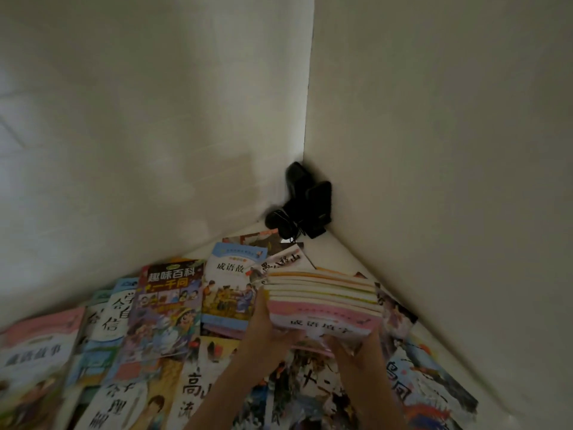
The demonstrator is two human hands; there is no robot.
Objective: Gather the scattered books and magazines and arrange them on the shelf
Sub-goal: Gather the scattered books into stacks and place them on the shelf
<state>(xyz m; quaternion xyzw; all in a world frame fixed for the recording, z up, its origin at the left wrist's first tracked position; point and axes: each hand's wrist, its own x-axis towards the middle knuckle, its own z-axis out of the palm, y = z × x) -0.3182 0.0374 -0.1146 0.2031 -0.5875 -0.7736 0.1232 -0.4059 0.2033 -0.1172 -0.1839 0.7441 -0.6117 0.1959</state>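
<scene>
Where 2 pale walls (434, 150) corner, both hands, left hand (263, 324) and right hand (350, 342), clasp a book stack (322, 299); books (167, 308) cover the surface.

Head view, steeply down, close.

Scattered books (161, 308) overlap across the surface (338, 252) from the left edge to the right wall (449, 181), a stack (322, 301) sits above them at centre between the left hand (263, 324) and right hand (350, 346), and a device (305, 201) stands behind in the corner.
</scene>
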